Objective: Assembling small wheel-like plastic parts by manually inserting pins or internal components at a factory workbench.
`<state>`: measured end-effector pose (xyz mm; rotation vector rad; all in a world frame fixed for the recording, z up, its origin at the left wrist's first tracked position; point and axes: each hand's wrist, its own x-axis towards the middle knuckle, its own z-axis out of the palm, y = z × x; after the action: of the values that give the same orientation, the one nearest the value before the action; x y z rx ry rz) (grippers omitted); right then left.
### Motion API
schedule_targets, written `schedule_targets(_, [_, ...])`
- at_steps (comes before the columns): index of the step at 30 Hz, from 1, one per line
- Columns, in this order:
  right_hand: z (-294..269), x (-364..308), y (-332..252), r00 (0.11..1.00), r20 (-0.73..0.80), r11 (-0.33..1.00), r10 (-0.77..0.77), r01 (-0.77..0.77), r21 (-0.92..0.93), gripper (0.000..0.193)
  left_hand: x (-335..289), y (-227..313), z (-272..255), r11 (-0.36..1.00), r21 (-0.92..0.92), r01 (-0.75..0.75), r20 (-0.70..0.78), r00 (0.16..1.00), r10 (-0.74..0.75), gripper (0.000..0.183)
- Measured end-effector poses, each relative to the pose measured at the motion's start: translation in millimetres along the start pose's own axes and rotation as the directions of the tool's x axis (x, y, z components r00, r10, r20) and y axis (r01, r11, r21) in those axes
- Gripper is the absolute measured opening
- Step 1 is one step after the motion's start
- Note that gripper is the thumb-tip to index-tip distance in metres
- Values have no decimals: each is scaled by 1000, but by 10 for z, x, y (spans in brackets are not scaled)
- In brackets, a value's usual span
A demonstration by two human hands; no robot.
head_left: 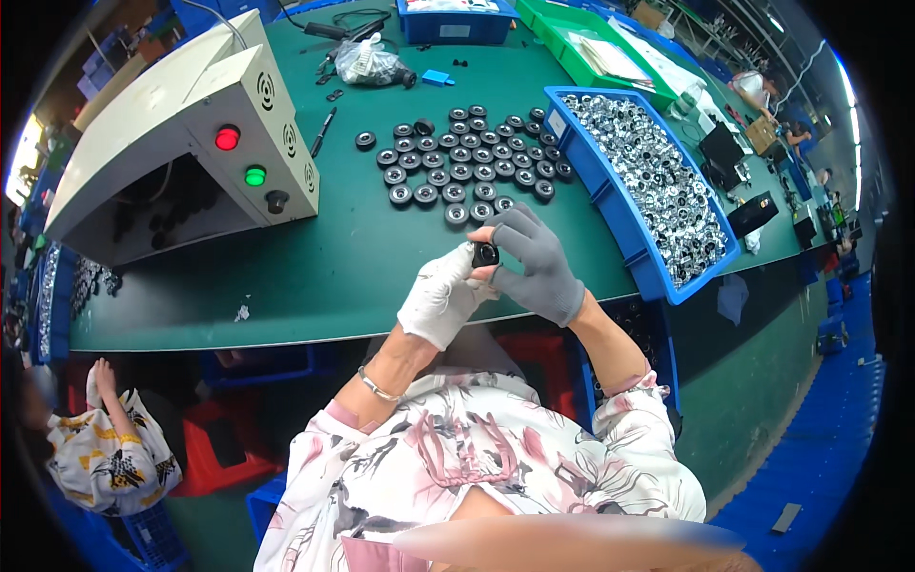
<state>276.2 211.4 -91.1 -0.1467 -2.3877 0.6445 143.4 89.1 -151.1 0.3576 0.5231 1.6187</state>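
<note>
Between my two hands, just above the table's front part, is a small black round part (485, 255) with a dark centre. My left hand (442, 294), in a white glove, grips it from the left. Closing on its right side are the bare fingertips of my right hand (536, 265), which wears a grey fingerless glove. Fingers cover much of the part, so its full shape is hidden. Beyond my hands, many similar black round parts (461, 173) lie spread on the green table (381, 276), mostly with their ringed faces up.
A blue bin (629, 229) of shiny metal and clear pieces stands at right. To the left is a cream machine (276, 124) with a red and a green button. A pen (324, 132), a plastic bag (367, 63) and a green tray (562, 48) lie farther back. Another person (114, 439) sits lower left.
</note>
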Motion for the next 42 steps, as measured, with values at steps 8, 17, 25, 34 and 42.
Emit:
schedule_targets(8, [115, -152, -139, 999, -53, 1000, -9, 8, -16, 41, -101, -135, -20, 1000, -9, -1, -12, 1000, 1, 37])
schedule_targets(17, [203, -277, -131, 995, -81, 993, -66, 57, -104, 40, -222, -136, 59, 997, 67, 28, -26, 999, -26, 44])
schedule_targets(25, [145, -324, -157, 998, -57, 995, -1, -5, -104, 40, -250, -182, 194, 998, -26, 56, -70, 996, -58, 40])
schedule_targets(34, [167, -372, -195, 989, -68, 990, 131, -134, -36, 42, -197, -274, 93, 1000, 18, 18, -83, 996, -16, 36])
schedule_targets(42, [157, -435, -146, 997, -66, 984, 40, -51, -168, 42, -212, -265, 122, 998, 38, 49, -105, 993, -45, 35])
